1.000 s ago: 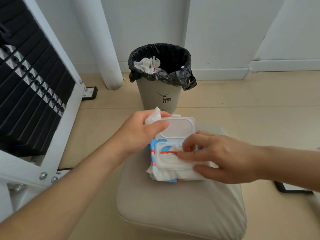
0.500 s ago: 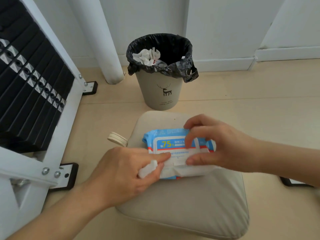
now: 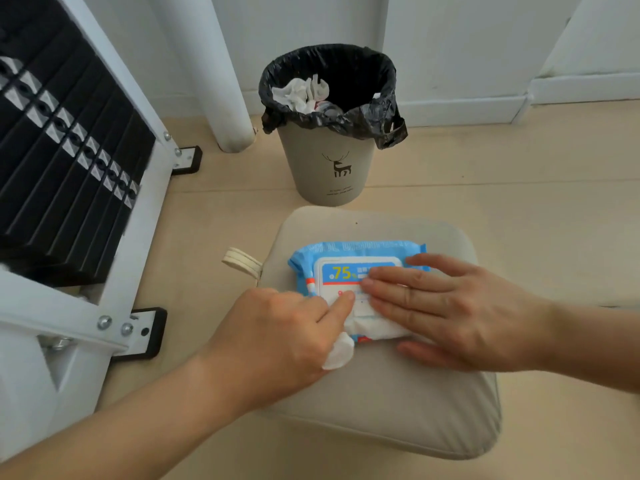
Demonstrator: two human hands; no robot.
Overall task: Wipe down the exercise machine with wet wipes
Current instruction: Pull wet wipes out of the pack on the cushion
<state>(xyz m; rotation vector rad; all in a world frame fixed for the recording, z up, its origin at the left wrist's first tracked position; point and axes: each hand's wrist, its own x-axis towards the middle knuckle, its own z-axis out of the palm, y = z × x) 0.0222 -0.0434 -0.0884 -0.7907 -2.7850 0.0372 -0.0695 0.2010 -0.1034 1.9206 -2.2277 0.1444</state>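
A blue and white pack of wet wipes (image 3: 341, 263) lies with its lid closed on a beige padded seat (image 3: 381, 403). My right hand (image 3: 450, 310) lies flat on the pack's lid, fingers straight. My left hand (image 3: 277, 337) holds a folded white wet wipe (image 3: 337, 355) in its curled fingers, while its index finger touches the lid's front left corner. The exercise machine (image 3: 69, 161), a white frame with a black weight stack, stands at the left.
A beige trash bin (image 3: 329, 168) with a black liner and crumpled white wipes inside stands on the floor just beyond the seat. A white pillar (image 3: 214, 71) rises behind the machine. Tan floor extends to the right.
The pack's lid went from open to closed. My left hand came down from above the pack to its front left corner with the wipe. My right hand flattened onto the lid.
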